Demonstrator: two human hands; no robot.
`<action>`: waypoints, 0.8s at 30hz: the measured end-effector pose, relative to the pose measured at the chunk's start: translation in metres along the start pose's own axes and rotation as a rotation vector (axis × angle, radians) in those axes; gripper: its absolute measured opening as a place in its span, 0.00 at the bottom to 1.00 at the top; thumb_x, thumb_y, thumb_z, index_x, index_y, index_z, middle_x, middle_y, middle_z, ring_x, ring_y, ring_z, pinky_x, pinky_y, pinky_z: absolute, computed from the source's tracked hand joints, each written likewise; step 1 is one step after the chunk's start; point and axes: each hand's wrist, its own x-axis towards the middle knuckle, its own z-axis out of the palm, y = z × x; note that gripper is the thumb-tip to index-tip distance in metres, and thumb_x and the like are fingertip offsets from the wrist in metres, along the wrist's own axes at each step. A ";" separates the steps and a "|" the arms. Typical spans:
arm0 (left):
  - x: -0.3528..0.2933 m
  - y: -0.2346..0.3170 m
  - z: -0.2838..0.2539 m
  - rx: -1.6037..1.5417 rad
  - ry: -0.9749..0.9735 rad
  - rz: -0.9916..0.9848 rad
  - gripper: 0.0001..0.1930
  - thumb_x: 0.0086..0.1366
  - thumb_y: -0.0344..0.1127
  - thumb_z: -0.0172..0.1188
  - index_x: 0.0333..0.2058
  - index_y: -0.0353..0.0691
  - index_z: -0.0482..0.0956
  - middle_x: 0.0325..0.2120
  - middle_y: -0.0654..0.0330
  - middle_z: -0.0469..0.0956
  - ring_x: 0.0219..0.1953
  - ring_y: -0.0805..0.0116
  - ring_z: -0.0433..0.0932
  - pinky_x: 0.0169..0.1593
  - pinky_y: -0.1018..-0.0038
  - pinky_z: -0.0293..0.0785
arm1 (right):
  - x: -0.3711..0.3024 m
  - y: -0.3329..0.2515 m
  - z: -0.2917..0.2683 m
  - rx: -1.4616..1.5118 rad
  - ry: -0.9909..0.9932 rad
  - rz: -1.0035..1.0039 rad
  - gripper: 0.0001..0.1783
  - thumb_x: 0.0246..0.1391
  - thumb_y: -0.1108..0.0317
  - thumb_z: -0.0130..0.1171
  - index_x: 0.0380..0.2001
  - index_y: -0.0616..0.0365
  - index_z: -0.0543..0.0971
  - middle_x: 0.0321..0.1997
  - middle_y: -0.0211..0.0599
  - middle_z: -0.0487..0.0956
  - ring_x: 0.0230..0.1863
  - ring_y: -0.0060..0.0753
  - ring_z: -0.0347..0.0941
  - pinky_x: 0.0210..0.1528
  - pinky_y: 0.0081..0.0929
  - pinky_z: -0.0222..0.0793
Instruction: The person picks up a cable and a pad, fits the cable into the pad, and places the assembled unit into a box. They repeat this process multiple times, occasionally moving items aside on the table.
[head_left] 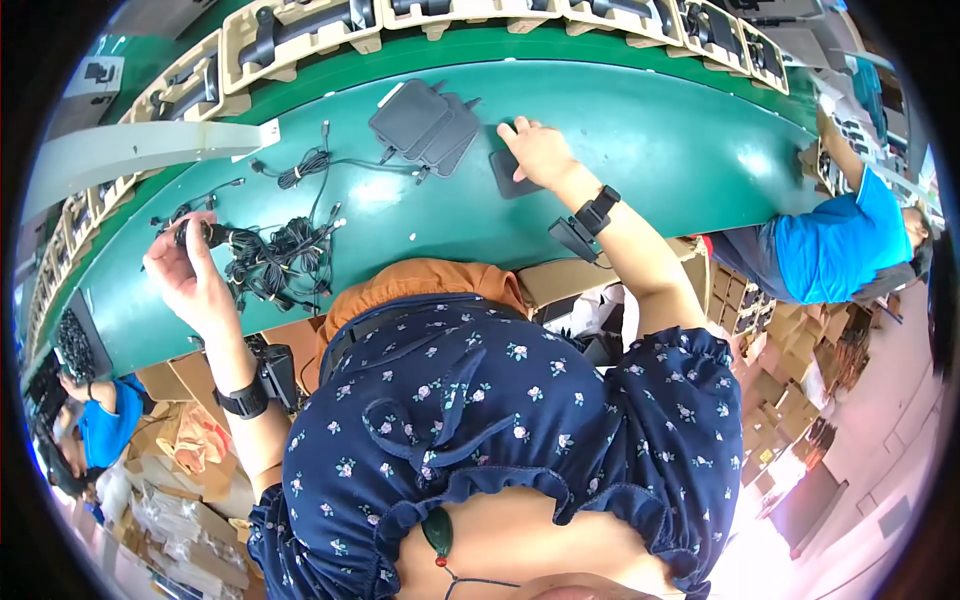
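My left hand (192,275) is closed around part of a coiled black cable (194,232) at the left of the green table. Right beside it lies a tangled heap of bundled black cables (280,262). Over a flat dark square box (508,178) on the table is my right hand (543,157), its thumb on the top and its fingers at the far edge. Left of that hand, several flat dark boxes (425,125) lie overlapping. A single tied cable (303,170) rests between these boxes and the heap.
Beyond the green table (640,150), a row of moulded trays (300,45) holds black parts. A pale metal arm (150,148) reaches over the table from the left. Co-workers in blue stand at the right (835,240) and far left (108,425). Cardboard boxes (780,370) are stacked behind.
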 end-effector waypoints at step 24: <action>-0.026 0.015 0.087 -0.151 -0.441 -0.324 0.06 0.62 0.27 0.54 0.33 0.37 0.65 0.31 0.60 0.77 0.34 0.76 0.74 0.41 0.80 0.69 | 0.060 0.298 -0.095 0.546 0.967 0.578 0.25 0.50 0.59 0.58 0.51 0.55 0.69 0.38 0.50 0.77 0.44 0.48 0.71 0.46 0.37 0.66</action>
